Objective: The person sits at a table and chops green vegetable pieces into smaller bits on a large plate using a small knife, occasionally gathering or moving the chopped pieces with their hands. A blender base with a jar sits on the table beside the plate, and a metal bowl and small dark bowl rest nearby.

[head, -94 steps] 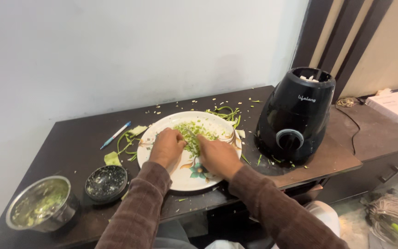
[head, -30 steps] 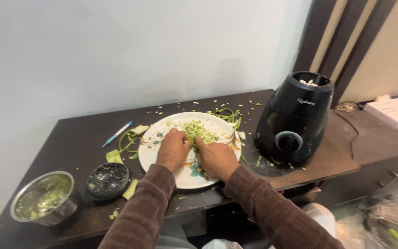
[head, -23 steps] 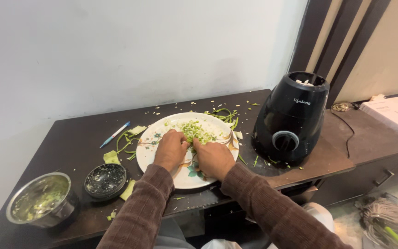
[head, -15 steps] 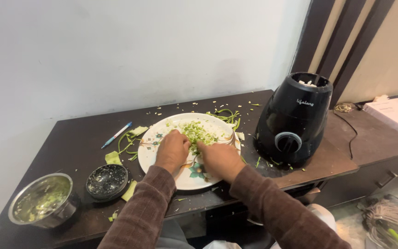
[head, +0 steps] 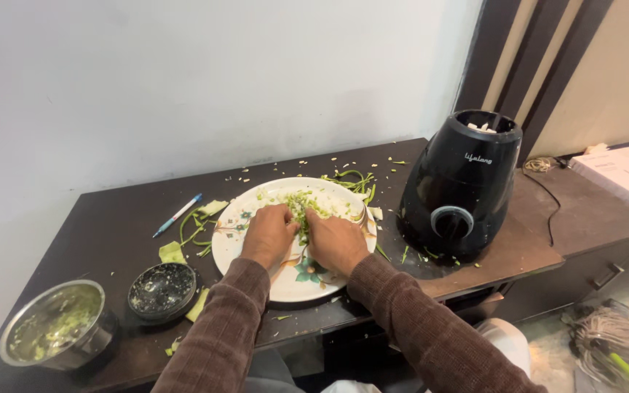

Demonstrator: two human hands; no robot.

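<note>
I see both hands resting palm-down on a white floral plate at the middle of the dark tabletop. My left hand and right hand meet fingertip to fingertip over a heap of chopped green vegetable lying toward the plate's 12 o'clock. The fingers of both hands are curled into the heap and touching it; whether either actually pinches any pieces I cannot tell, since the fingertips are hidden from me.

At 3 o'clock of the plate stands a black mixer base, just beside the rim. At 10 o'clock lie green peel scraps and a blue pen. At 8 o'clock sits a small black lid, and beyond it a steel bowl holding green bits, well apart from the plate.
</note>
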